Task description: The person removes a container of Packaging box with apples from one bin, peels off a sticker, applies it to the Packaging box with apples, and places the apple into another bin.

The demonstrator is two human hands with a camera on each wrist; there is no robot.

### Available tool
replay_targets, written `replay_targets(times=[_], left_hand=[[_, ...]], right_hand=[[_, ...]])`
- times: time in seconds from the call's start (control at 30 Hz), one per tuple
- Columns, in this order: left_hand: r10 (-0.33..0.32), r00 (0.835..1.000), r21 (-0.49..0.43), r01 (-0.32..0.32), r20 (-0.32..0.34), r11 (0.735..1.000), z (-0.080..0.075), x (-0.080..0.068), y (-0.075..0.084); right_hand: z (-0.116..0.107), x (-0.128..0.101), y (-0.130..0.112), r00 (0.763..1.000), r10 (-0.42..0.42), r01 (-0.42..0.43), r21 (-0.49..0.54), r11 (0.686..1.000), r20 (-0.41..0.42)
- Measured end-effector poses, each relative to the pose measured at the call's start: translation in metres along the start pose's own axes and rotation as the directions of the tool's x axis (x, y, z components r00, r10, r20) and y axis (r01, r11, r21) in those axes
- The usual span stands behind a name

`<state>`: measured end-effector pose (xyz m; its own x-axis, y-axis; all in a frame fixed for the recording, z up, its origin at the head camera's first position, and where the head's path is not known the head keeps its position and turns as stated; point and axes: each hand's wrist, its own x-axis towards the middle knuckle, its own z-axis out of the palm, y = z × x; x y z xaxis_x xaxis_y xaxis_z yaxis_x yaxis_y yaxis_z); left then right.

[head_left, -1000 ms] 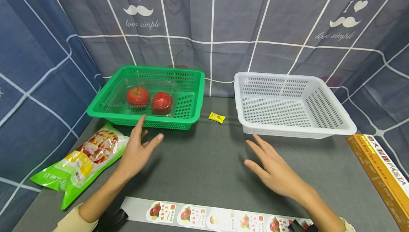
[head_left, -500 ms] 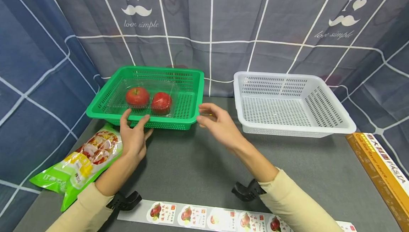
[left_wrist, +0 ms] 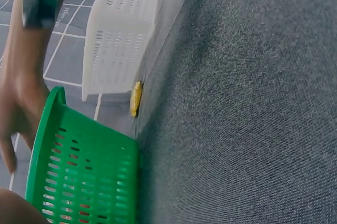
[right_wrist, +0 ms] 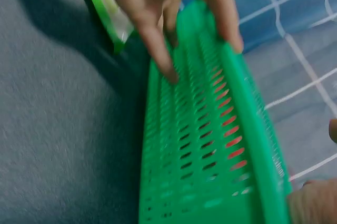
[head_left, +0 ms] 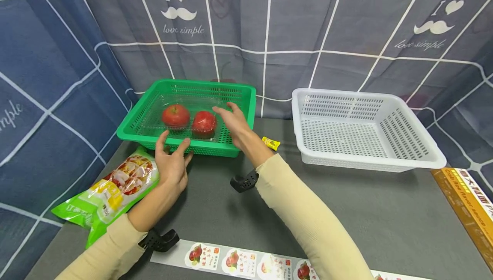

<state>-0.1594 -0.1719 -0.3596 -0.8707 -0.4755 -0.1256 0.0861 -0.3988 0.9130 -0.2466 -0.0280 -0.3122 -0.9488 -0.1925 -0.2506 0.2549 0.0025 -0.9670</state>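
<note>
In the head view, a green basket (head_left: 219, 148) holds a clear plastic box (head_left: 153, 119) with two red apples, the left one (head_left: 176, 116) and the right one (head_left: 204, 124). My left hand (head_left: 172, 166) touches the basket's near rim with its fingers spread; the right wrist view shows those fingers (right_wrist: 163, 60) against the outer wall and rim. Over the basket's right end reaches my right hand (head_left: 236, 123), fingers loosely extended beside the right apple and holding nothing. The left wrist view has it blurred beyond the basket's rim.
Right of the green basket lie a small yellow packet (head_left: 271, 143) and a white basket (head_left: 369, 162). A green food bag (head_left: 123, 186) lies at left, a pasta box (head_left: 467, 211) at right. A strip of apple stickers (head_left: 239, 263) runs along the front, partly under my right sleeve.
My right hand has swung left from near the white basket, past the yellow packet, to over the green basket. My left hand has come onto the green basket's near rim. The view has turned slightly left.
</note>
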Motion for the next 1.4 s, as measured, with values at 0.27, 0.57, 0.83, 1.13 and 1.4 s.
replay_targets(times=[0.27,0.57,0.83,1.13,1.4], left_hand=[[0.011,1.0,0.037,-0.01,-0.029,0.999,0.001,0.0,-0.002],[0.035,0.995,0.098,-0.026,-0.092,0.995,0.002,-0.001,-0.001],[0.033,0.997,0.145,-0.022,-0.074,0.989,0.001,-0.001,-0.001],[0.056,0.997,0.208,-0.043,-0.056,0.977,-0.003,-0.003,-0.001],[0.043,0.998,0.243,-0.031,-0.042,0.97,-0.005,-0.003,-0.001]], right_hand=[[0.003,0.014,0.011,0.982,0.03,-0.009,-0.114,0.993,0.185],[0.006,0.018,0.014,0.996,-0.023,0.035,-0.131,0.991,0.091],[0.004,0.017,0.013,0.989,0.082,-0.073,-0.074,0.995,0.123],[0.004,0.016,0.012,0.989,0.058,-0.053,-0.045,0.998,0.136],[-0.002,0.009,0.005,0.993,-0.003,0.001,0.015,1.0,0.115]])
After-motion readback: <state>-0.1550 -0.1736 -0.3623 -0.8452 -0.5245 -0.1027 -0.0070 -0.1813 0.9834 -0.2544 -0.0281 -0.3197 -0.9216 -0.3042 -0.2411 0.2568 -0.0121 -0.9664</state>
